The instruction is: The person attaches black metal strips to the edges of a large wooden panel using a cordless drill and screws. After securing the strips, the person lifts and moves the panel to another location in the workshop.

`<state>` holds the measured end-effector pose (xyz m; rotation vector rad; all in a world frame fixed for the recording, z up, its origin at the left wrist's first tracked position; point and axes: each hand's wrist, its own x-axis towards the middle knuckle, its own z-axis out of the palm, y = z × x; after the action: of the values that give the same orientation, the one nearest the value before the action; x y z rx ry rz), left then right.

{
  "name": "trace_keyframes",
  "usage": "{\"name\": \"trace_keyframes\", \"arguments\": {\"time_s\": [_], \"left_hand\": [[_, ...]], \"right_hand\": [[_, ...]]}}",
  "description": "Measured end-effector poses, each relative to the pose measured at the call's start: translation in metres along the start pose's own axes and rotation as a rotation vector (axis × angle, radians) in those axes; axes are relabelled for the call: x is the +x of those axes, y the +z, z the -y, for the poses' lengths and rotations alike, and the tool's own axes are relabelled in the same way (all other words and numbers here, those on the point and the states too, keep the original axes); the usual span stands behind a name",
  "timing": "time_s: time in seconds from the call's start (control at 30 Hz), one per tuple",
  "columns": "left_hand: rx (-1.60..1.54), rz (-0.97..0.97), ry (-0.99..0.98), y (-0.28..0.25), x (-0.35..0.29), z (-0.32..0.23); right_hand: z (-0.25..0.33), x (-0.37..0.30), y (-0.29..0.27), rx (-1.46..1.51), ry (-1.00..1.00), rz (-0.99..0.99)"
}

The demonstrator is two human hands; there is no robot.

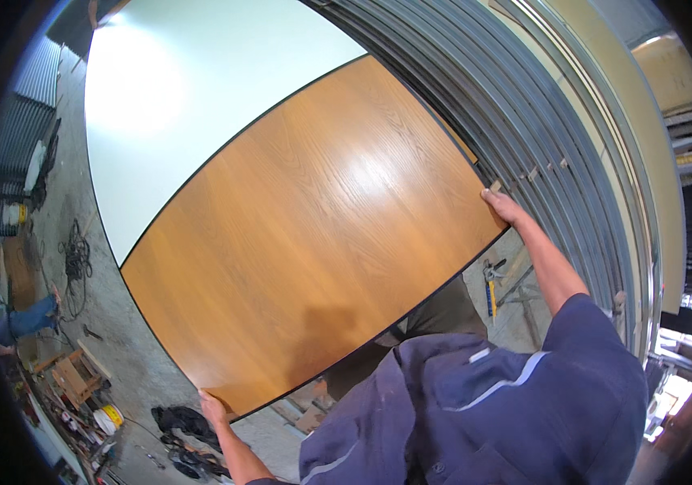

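Observation:
A large wood-grain board [305, 210] with black edging lies spread out in front of me. My left hand [213, 409] grips its near left corner, with the thumb on top and the other fingers mostly hidden beneath. At the near right corner my right hand [503, 207] holds the edge the same way. A glossy white board [232, 73] with a dark edge adjoins the far edge of the wood-grain one; I cannot tell whether the two are joined. What supports them underneath is hidden.
Long grey metal profiles [475, 89] are stacked along the right. Yellow-handled pliers or a similar tool [490, 291] lies on the floor near my right arm. Left are a coiled black cable [77, 255], a dark cloth heap [188, 428], a white bucket [108, 418] and a person's blue-clad leg [30, 319].

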<state>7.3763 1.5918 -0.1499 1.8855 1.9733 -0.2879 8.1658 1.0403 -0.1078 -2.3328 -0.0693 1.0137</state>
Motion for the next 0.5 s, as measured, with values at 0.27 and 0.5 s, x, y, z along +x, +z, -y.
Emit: {"name": "trace_keyframes", "arguments": {"time_s": [0.27, 0.5], "left_hand": [[0.055, -0.060, -0.015, 0.115, -0.062, -0.030], [-0.149, 0.011, -0.150, 0.244, -0.112, -0.119]], "right_hand": [[-0.118, 0.144, -0.019, 0.143, 0.077, 0.098], [-0.207, 0.313, -0.066, 0.000, 0.025, 0.118]]}}
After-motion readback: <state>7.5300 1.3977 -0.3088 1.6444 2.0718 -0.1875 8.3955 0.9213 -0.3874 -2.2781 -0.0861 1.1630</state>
